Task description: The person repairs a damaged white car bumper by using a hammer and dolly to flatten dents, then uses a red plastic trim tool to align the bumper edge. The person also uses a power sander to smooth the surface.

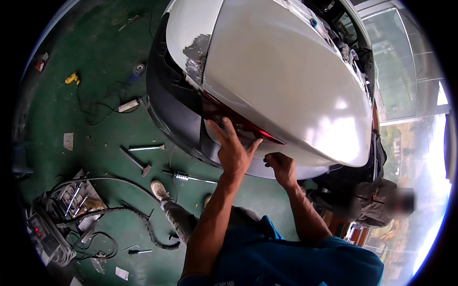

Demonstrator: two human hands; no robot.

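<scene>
My left hand (234, 151) lies open on the red tail light (261, 134) of a pale car, its fingers spread over the lens. My right hand (283, 168) is beside the lower edge of the light, just above the bumper (179, 127). Its fingers are curled together, and whatever they may hold is hidden. Above the light curves a large pale body panel (272, 62). On the panel left of the seam, a rough grey patch (196, 56) breaks the paint.
On the green floor lie a hammer (136, 161), a slide hammer (191, 178), a yellow drill (71, 79) and a blue angle grinder (136, 74). Cables trail from a machine (45, 238) at lower left. Another person (374, 202) is at the right, near the car.
</scene>
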